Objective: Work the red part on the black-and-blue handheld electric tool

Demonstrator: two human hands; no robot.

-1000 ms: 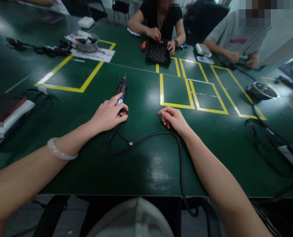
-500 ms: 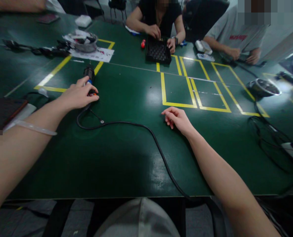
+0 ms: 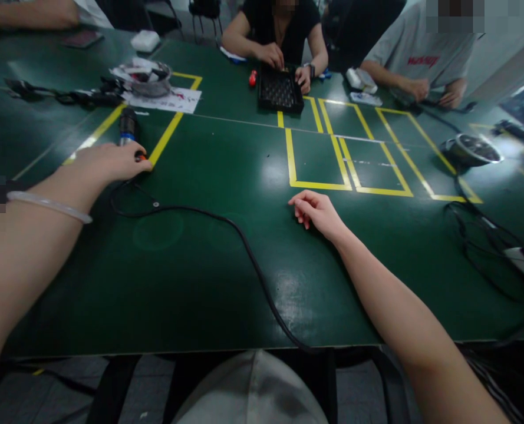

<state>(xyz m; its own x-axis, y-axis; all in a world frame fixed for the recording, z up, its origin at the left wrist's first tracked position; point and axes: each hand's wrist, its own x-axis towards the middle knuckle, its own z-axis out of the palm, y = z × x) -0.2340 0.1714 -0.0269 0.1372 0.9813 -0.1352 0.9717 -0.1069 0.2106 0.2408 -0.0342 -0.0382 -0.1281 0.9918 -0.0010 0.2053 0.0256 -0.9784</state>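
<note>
My left hand (image 3: 111,162) is closed around a corded electric screwdriver (image 3: 128,122), over the yellow-taped area at the left. The screwdriver has a black front end, a blue ring and a bit of orange showing by my fingers; my palm covers the rest. From its rear, a black cord (image 3: 226,221) loops across the tabletop to the near edge. My right hand (image 3: 315,213) rests on the green table (image 3: 208,277), fingers loosely bent and the index finger stretched forward, holding nothing. It lies just below the yellow tape squares (image 3: 321,187).
A clear bowl of small items (image 3: 149,82) stands on a paper sheet (image 3: 188,101) beside black cables (image 3: 67,93). Opposite, a person's hands work at a black tray (image 3: 280,91). Another person handles a cable farther right. A round metal bowl (image 3: 473,150) stands at the right.
My left hand has moved left with the screwdriver, into the taped area, and the cord has been dragged left with it. My right hand has stayed in place.
</note>
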